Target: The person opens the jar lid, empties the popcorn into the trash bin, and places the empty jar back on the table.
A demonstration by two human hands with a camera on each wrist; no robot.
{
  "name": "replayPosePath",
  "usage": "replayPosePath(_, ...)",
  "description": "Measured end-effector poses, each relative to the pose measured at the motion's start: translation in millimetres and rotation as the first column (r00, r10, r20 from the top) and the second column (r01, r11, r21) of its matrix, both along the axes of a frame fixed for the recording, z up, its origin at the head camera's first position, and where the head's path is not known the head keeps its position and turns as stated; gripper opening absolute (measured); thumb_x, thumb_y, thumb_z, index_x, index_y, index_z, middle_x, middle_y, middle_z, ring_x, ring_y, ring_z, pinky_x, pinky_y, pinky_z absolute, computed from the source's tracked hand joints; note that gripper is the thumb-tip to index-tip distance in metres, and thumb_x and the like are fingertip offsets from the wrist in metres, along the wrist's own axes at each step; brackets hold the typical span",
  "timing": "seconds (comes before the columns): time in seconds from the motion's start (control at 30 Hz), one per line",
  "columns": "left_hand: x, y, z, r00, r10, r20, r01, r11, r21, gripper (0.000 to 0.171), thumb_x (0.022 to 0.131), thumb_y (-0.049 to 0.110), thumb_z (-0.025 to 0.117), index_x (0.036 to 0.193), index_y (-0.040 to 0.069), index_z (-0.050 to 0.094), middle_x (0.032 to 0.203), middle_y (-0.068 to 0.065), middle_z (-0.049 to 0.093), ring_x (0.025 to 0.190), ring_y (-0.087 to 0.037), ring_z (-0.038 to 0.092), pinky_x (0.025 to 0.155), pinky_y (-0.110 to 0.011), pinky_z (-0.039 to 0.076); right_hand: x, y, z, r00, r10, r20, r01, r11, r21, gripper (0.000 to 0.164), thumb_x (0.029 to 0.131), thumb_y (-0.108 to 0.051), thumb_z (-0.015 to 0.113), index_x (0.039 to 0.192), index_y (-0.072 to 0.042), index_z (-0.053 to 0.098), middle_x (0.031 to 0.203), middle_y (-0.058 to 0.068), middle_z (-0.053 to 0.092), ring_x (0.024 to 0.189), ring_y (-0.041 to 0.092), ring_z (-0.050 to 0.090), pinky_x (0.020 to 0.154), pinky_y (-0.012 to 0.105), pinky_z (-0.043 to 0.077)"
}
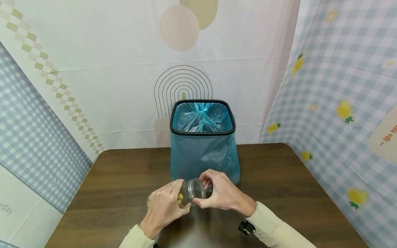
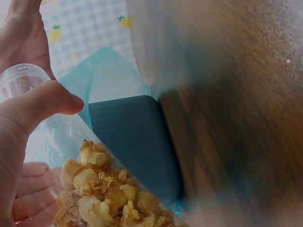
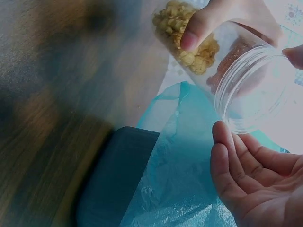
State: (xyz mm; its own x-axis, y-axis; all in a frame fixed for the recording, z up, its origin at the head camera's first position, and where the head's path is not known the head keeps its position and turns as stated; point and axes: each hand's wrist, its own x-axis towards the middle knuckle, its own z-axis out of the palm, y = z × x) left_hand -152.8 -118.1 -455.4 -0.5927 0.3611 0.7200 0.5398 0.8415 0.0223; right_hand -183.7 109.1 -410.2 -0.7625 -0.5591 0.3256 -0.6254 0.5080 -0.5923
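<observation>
A clear jar (image 1: 186, 190) lies on its side in the air over the table, its threaded mouth (image 3: 232, 85) turned to the right. Caramel-coloured popcorn (image 2: 102, 196) is gathered at its bottom end. My left hand (image 1: 163, 204) grips the jar's body, the thumb on the near side and the fingers wrapped around behind. At the mouth, my right hand (image 1: 225, 193) spans the rim, with thumb on one side and fingertips on the opposite side. No separate lid shows between those fingers.
Just behind the hands stands a bin with a black rim (image 1: 203, 133) and a blue bag liner (image 1: 198, 151), knotted inside. It rests on a dark wooden table (image 1: 124, 172). Patterned cloth (image 1: 108, 44) hangs around the back and sides.
</observation>
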Motion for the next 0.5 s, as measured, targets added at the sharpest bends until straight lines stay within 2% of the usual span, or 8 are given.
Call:
replayPosePath(0.27,1.9,3.4,2.9,1.0,-0.017,-0.006,0.017,1.0,0.025,0.068,0.049,0.043,0.084,0.105,0.012,0.064,0.094,0.002,0.07,0.076,-0.011,0.069,0.06,-0.029,0.057,0.2,3.8,-2.2,0.998,0.034,-0.048,-0.035,0.999,-0.021,0.053,0.07,-0.055,0.076,0.104,-0.018,0.06,0.088,-0.005,0.059,0.077,0.014,0.06,0.07,0.026,0.055)
replayPosePath(0.5,2.2,7.2,4.7,0.998,-0.06,0.007,0.06,0.997,0.052,0.066,0.048,0.041,0.084,0.104,0.012,0.064,0.091,0.004,0.069,0.069,-0.007,0.064,0.056,-0.025,0.054,1.1,7.8,-2.0,0.988,0.068,-0.136,-0.071,0.997,-0.015,0.052,0.069,-0.054,0.076,0.103,-0.018,0.06,0.088,-0.008,0.056,0.076,0.011,0.058,0.067,0.023,0.054)
